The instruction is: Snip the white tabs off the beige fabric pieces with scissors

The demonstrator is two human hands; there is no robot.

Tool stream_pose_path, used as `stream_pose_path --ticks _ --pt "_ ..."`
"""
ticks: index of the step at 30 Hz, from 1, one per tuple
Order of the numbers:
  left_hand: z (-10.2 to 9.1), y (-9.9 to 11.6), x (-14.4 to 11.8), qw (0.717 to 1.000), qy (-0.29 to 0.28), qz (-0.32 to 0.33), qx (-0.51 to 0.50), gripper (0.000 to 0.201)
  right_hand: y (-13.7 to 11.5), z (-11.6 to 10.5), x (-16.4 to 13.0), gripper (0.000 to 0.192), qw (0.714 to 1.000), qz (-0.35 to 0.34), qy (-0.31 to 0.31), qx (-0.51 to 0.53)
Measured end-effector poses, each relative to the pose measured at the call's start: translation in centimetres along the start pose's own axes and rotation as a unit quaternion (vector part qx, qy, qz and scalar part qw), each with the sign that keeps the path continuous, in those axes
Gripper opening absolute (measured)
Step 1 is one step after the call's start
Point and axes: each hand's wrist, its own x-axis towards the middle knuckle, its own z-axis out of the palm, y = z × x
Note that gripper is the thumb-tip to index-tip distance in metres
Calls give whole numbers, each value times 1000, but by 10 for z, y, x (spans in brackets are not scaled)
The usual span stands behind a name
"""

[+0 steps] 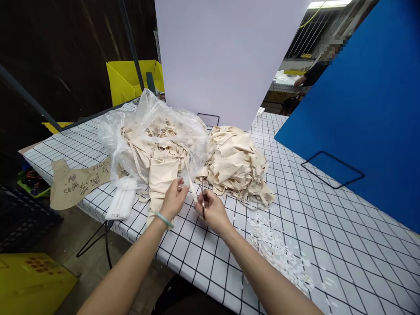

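Note:
My right hand (212,211) is closed around a small pair of scissors (203,204), blades pointing away from me. A narrow pale strip (192,183) runs down from the bagged pieces to the fingers of this hand. My left hand (174,197), with a light green bangle on its wrist, is over the edge of a folded beige fabric piece (160,177); its fingers are slightly bent and apart, and no held thing shows in them. Behind it, a clear plastic bag (149,109) lies around more beige fabric with thin straps. A crumpled heap of beige fabric (234,153) lies to the right.
White scraps (282,253) are scattered on the checked tabletop (328,210). At left lie a white power bank (120,203) with a cable and a brown paper pattern (70,183) with handwriting. A pale panel (223,57) and a blue panel (357,118) stand behind. Another person works beyond.

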Motion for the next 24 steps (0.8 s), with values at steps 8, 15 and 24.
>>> stream_pose_path --ticks 8,15,24 --pt "21 31 17 969 -21 -110 -219 23 -30 -26 -126 21 976 31 -216 -3" --pt "23 42 -119 949 -210 -147 -182 30 -26 -72 -119 16 1000 -22 3 2" --pt "-3 62 -124 897 -298 -255 -206 20 -10 -67 -90 14 999 -4 -21 46"
